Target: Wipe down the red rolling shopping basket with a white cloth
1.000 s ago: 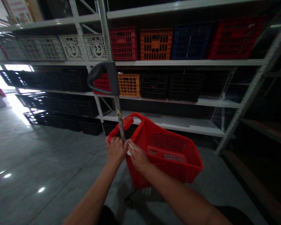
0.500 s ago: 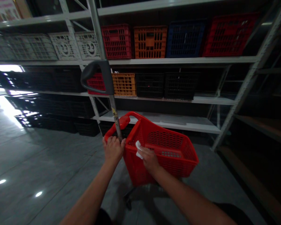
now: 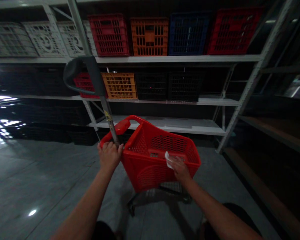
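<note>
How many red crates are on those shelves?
3 red latticed plastic crates: one left of the upper orange plastic crate, one right of the dark blue plastic crate, and one on the white metal shelf below, partly behind the grey handle. More may be hidden.

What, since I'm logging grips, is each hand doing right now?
Left hand: closed on the handle of the red cart.
Right hand: holding a white cloth or tissue at the cart's rim.
</note>
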A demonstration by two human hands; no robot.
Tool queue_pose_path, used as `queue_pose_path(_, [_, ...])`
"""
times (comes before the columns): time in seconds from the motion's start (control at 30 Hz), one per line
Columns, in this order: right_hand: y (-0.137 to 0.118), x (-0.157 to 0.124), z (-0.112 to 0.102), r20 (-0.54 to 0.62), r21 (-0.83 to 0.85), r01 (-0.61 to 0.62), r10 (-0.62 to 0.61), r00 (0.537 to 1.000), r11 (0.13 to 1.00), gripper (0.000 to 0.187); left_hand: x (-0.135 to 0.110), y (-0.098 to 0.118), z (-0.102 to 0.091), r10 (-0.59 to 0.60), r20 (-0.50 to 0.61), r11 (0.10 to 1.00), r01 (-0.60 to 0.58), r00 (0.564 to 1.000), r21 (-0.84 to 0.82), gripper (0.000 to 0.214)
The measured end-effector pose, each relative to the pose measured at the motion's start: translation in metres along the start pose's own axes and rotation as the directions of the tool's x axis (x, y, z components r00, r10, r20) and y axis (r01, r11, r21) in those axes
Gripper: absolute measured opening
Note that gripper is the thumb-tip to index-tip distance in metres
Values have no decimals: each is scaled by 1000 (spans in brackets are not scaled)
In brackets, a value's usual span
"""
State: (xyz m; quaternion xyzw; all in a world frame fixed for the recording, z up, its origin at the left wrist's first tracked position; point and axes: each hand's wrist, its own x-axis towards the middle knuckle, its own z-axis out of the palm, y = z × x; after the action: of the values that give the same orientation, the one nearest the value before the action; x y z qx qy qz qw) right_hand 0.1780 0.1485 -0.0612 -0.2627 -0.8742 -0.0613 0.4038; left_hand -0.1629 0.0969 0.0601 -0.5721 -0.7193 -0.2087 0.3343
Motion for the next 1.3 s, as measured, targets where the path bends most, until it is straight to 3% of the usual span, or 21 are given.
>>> queue_pose_path(0.1, [35,-51,-38,-21,-155,-144,143,990,977,50,1,0,5,-16,8,1000,16,1000,-16,44])
queue_pose_path(0.2, [38,-62,-43,-89,-183,-253,241,967,950,47,1,4,7,-29,12,999,29,1000,-19,46])
queue_pose_path(0.3, [6,-28,-14,-49,-102,-245,241,969,964,47,1,7,6,-38,14,999,38,999,-18,47])
queue_pose_path(0.47, [-74,78,55,11,82,-176,175,984,981,39,4,9,5,-36,39,999,35,999,24,46])
queue_pose_path(0.53, [-90,105,70,22,119,-142,140,990,983,38,5,7,5,-20,49,998,17,999,56,45])
queue_pose_path(0.6, [-89,113,73,52,126,-111,105,993,986,39,7,2,6,8,54,997,-13,999,80,44])
queue_pose_path(0.7, [-62,85,56,106,90,-80,70,992,993,42,11,-8,10,45,73,993,-52,996,103,44])
queue_pose_path(0.87, [10,-13,-8,111,-57,-63,69,991,996,50,24,-24,22,63,145,993,-78,987,94,45])
queue_pose_path(0.97, [46,-62,-43,76,-164,-103,117,990,981,53,32,-22,26,-15,120,1000,16,993,-8,48])
queue_pose_path(1.07, [69,-82,-65,51,-205,-149,163,985,967,57,28,-3,22,-244,14,960,244,970,-140,64])
queue_pose_path(1.13, [77,-77,-73,-11,-198,-186,187,982,962,57,16,22,16,-310,-23,935,300,951,-191,70])
queue_pose_path(1.23, [79,-60,-71,-197,-180,-339,304,932,923,56,-15,75,10,-86,49,960,96,995,-264,60])
queue_pose_path(1.3, [73,-52,-59,-219,-132,-373,340,915,918,54,-37,116,9,54,156,942,2,986,-336,49])
